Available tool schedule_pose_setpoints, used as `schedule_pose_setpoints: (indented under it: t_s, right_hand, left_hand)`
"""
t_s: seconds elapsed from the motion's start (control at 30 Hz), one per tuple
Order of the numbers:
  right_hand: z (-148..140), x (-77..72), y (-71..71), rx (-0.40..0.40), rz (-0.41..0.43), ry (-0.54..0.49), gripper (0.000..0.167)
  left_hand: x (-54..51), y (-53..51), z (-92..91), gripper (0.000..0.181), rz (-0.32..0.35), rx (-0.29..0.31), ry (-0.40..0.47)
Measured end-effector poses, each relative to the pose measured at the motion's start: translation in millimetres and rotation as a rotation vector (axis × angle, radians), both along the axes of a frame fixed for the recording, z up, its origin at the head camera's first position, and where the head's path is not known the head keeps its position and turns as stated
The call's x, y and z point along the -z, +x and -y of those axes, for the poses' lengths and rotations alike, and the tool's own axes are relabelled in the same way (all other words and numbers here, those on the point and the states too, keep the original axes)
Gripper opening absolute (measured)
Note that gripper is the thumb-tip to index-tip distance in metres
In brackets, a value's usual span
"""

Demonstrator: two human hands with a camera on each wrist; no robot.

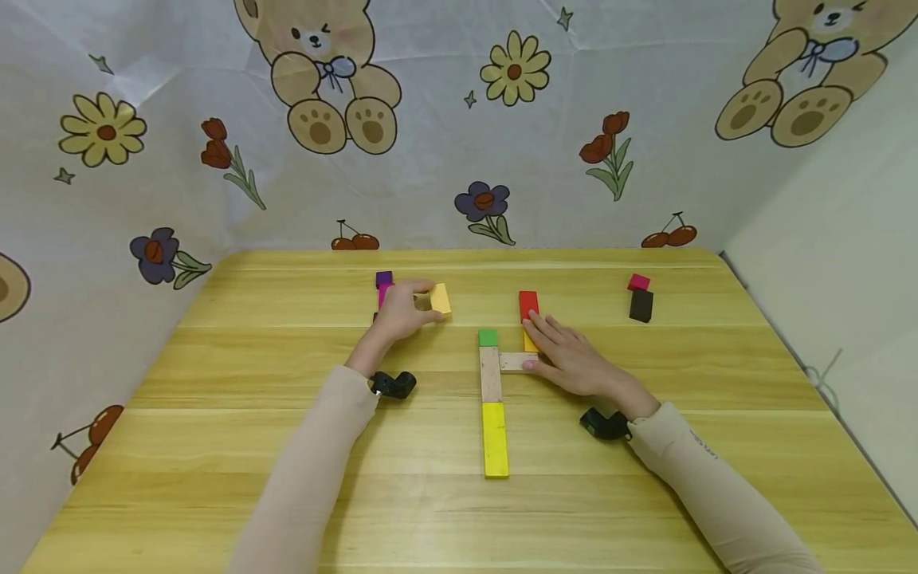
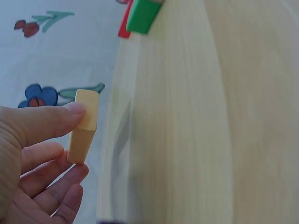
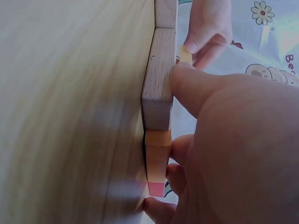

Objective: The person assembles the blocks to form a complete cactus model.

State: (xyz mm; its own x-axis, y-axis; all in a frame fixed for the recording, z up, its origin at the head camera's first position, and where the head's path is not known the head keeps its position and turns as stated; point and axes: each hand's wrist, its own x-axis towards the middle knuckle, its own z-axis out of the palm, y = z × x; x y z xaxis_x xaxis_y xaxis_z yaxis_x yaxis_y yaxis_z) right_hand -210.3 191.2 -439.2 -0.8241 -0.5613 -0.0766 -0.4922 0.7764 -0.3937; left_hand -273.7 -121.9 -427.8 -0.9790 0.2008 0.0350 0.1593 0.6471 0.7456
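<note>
My left hand (image 1: 402, 312) pinches a pale yellow block (image 1: 441, 300) between thumb and fingers; the left wrist view shows that block (image 2: 83, 126) raised off the tabletop. Fairly straight, the fingers of my right hand (image 1: 579, 360) touch a row of blocks. Its thumb rests against a plain wooden block (image 3: 159, 70). Its other fingers lie along an orange block (image 1: 530, 342), partly covered, and a red block (image 1: 528, 303). That wooden piece meets another plain wooden block (image 1: 491, 375), which stands in line between a green block (image 1: 488, 338) and a long yellow block (image 1: 495, 440).
Behind my left hand lie a purple block (image 1: 384, 279), a magenta block (image 1: 383, 296) and a dark, mostly hidden one. A pink block (image 1: 639, 282) and a black block (image 1: 641, 305) sit back right. Printed cloth (image 1: 430, 159) hangs behind the table (image 1: 610, 510).
</note>
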Motion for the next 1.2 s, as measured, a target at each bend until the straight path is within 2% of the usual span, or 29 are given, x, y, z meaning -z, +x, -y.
schedule_pose_setpoints:
  t_s: [0.23, 0.37, 0.5, 0.73, 1.2]
  right_hand:
    - [1, -0.2, 0.1, -0.008, 0.007, -0.001, 0.075]
    - [1, 0.2, 0.3, -0.007, 0.005, 0.002, 0.075]
    - [1, -0.4, 0.8, -0.003, 0.007, -0.006, 0.075]
    - [-1, 0.2, 0.0, -0.009, 0.002, -0.008, 0.074]
    - [-1, -0.4, 0.2, -0.006, 0.018, -0.006, 0.075]
  left_hand:
    - [-1.8, -2.3, -33.7, 0.057, 0.024, 0.06, 0.061]
    - [0.3, -3.8, -46.7, 0.056, 0.03, 0.076, 0.085]
    - [2.7, -4.0, -56.0, 0.057, 0.065, 0.08, 0.097]
    - [5.1, -3.7, -64.9, 0.056, 0.067, 0.092, 0.075]
    - [12.0, -4.2, -65.0, 0.058, 0.087, 0.106, 0.046]
